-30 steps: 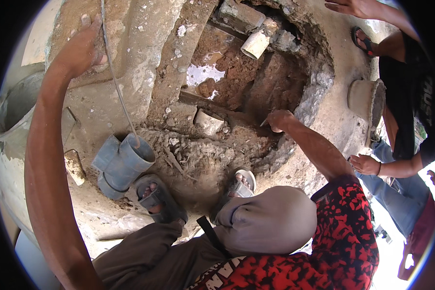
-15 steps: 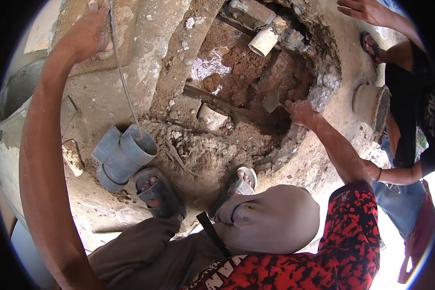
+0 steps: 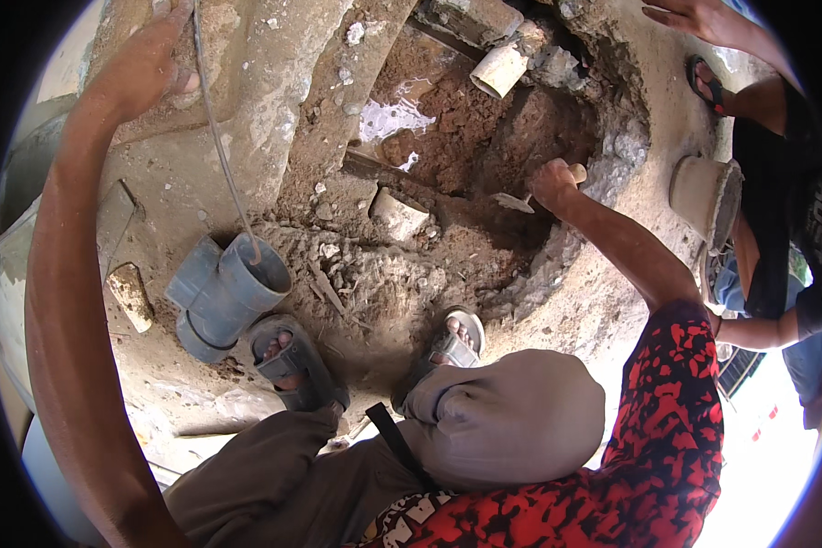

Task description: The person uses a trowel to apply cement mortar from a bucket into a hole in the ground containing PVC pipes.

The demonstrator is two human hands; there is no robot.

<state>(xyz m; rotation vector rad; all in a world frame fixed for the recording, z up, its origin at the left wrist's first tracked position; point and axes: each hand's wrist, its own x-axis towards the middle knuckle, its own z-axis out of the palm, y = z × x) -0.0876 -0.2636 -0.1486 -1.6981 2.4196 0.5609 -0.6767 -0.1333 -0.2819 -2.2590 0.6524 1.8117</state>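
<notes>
My right hand (image 3: 554, 185) grips a small trowel (image 3: 514, 203) over the right side of the dug hole. Its pale handle end shows past my fist, and the metal blade points left over the brown soil (image 3: 457, 146). At the upper left, my left hand (image 3: 146, 66) leans on a rough concrete ledge (image 3: 224, 55), thumb and fingers apart, fingertips cut by the picture's edge. A thin grey cable or rod (image 3: 217, 128) passes beside that hand and runs down into a grey plastic pipe fitting (image 3: 233, 288), which stands left of my feet.
A cream pipe end (image 3: 500, 71) juts into the hole near bricks and rubble. Another short pipe stub (image 3: 399, 216) lies at its near edge, with muddy water (image 3: 393, 119) behind. A round pot-like piece (image 3: 703, 201) stands right, beside a person in black (image 3: 776, 155).
My right hand has risen and turned slightly, so the trowel blade now lies flatter and its handle end shows. My left hand has shifted slightly left.
</notes>
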